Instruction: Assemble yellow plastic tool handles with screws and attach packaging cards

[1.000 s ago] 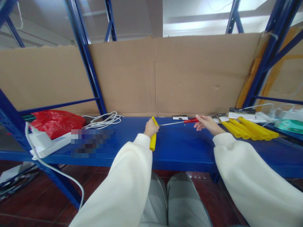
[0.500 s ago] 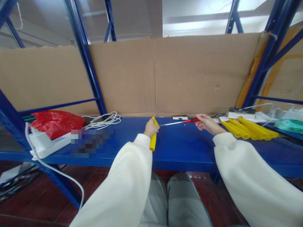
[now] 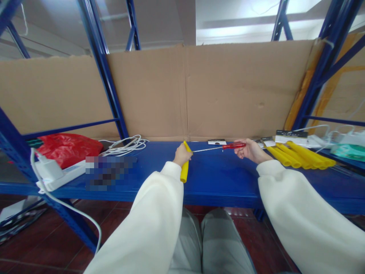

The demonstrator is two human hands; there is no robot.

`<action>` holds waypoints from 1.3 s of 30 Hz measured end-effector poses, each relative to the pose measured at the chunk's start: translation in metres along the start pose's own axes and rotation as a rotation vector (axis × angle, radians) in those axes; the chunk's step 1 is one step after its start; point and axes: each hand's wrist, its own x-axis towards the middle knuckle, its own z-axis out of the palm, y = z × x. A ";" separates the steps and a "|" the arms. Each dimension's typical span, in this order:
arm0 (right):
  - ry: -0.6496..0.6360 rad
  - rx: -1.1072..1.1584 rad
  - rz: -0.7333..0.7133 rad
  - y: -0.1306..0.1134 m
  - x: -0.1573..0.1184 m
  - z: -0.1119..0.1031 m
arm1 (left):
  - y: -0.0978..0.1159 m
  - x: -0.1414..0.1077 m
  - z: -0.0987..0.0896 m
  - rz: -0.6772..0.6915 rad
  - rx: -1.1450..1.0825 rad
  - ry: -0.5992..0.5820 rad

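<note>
Left hand (image 3: pixel 182 153) grips the tube (image 3: pixel 184 173), long axis fore-and-aft; right hand (image 3: pixel 250 150), fingers (image 3: pixel 241 153) closed at the handle end, holds the screwdriver (image 3: pixel 228 146) crosswise, tip toward the tube.

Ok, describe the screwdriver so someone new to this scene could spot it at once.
At the blue shelf backed by cardboard, find the left hand gripping a yellow tube and the right hand to its right. The screwdriver spans the gap between them. Its red handle and thin metal shaft set it apart from the group of yellow tubes further right.
</note>
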 end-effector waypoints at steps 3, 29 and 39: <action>0.022 -0.027 -0.020 0.001 0.000 0.001 | 0.000 0.000 0.000 -0.010 -0.007 -0.005; 0.135 -0.123 -0.023 0.005 0.000 -0.001 | -0.005 0.003 0.004 0.064 -0.138 -0.211; 0.139 -0.007 0.153 0.003 0.002 0.001 | -0.002 -0.001 0.004 0.049 -0.141 -0.158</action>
